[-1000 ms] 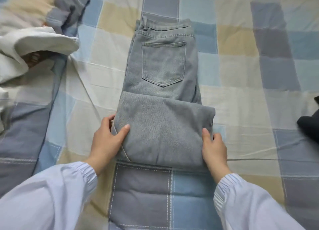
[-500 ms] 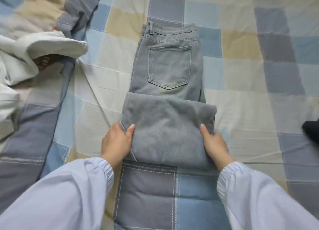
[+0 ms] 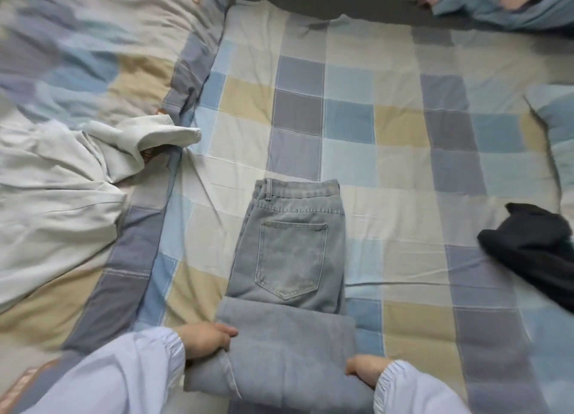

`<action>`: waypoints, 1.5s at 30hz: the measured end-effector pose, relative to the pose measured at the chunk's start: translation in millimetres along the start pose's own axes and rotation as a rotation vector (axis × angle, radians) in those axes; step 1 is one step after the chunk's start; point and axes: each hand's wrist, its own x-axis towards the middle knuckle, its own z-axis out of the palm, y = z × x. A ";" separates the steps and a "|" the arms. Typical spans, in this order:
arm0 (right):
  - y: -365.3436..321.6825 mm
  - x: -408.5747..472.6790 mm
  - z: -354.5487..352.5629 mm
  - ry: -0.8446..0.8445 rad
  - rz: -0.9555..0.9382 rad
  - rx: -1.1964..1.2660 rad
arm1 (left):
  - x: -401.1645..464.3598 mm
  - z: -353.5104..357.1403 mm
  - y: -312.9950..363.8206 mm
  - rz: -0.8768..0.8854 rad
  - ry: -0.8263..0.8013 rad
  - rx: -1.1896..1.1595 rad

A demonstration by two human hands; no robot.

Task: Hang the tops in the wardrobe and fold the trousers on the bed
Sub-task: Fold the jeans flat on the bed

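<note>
Two hands hold the near, folded end of a pair of light-blue jeans (image 3: 289, 289) lying on the bed (image 3: 403, 152). The left hand (image 3: 206, 339) grips the left edge of the folded leg portion, fingers curled over onto the denim. The right hand (image 3: 365, 370) clasps the right edge, fingers tucked beneath the fold so only knuckles show. Both wrists end in gathered, pale lavender sleeves (image 3: 124, 373). Between the hands the cloth is smooth, soft-looking reverse-side denim, doubled into a thick rectangular slab; beyond it the seat shows a stitched back pocket and a waistband with a belt loop. The jeans' long axis runs straight away from the hands, waistband at the far end. Under everything lies a thin, lightly creased checked sheet in blue, grey, cream and tan squares. Far left of the left hand sits a rumpled white garment (image 3: 71, 177) on a quilt of matching check. Right of the right hand, well apart, lies a crumpled black garment (image 3: 534, 245).
</note>
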 end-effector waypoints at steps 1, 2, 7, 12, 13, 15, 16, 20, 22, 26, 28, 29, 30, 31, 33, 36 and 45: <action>1.5 -6.1 -3.2 -0.018 0.029 0.020 | -3.8 -4.7 3.1 -0.038 -0.101 -0.080; 3.0 -8.9 -9.6 -0.002 0.041 0.098 | -7.0 -11.4 7.9 -0.077 -0.147 -0.190; 5.1 3.2 -72.8 0.146 0.053 0.999 | 6.3 -57.5 36.1 -0.129 0.147 -0.555; -9.6 65.8 -88.4 0.583 -0.365 0.849 | 68.0 -68.6 32.2 -0.057 0.639 -0.646; -10.3 86.3 -75.5 0.640 -0.315 0.613 | 82.6 -62.9 29.4 -0.012 0.670 -0.712; -15.6 121.7 -49.7 0.720 -0.235 0.463 | 105.1 -48.8 29.8 0.090 0.664 -0.660; -19.7 131.1 -40.6 0.743 -0.210 0.526 | 114.4 -42.3 29.4 0.121 0.678 -0.532; -27.5 148.6 -33.7 0.884 -0.125 0.582 | 144.4 -29.3 27.6 0.050 0.997 -0.163; -27.0 147.6 -36.1 0.875 -0.131 0.586 | 145.7 -28.4 31.5 0.007 1.066 -0.128; -22.7 123.4 -40.5 0.706 -0.178 0.744 | 121.6 -31.0 33.0 -0.058 0.929 -0.204; -21.2 104.0 -44.1 0.593 -0.144 0.771 | 103.9 -39.7 25.4 -0.050 0.777 -0.264; -19.0 92.0 -44.3 0.537 -0.095 0.738 | 95.2 -42.2 18.1 -0.027 0.691 -0.326; -16.3 80.1 -43.6 0.468 -0.039 0.686 | 81.4 -42.5 14.4 -0.011 0.595 -0.387; -13.9 66.5 -43.9 0.378 -0.014 0.622 | 66.8 -41.5 11.4 0.000 0.489 -0.419; -8.0 43.3 -42.4 0.146 0.027 0.562 | 36.8 -38.0 10.0 -0.073 0.259 -0.329; -2.2 18.5 -48.9 -0.090 0.077 0.610 | 6.2 -41.0 12.6 -0.209 0.142 -0.038; -17.5 36.8 -93.1 0.307 -0.063 1.134 | 20.8 -83.2 32.4 -0.045 0.482 -0.770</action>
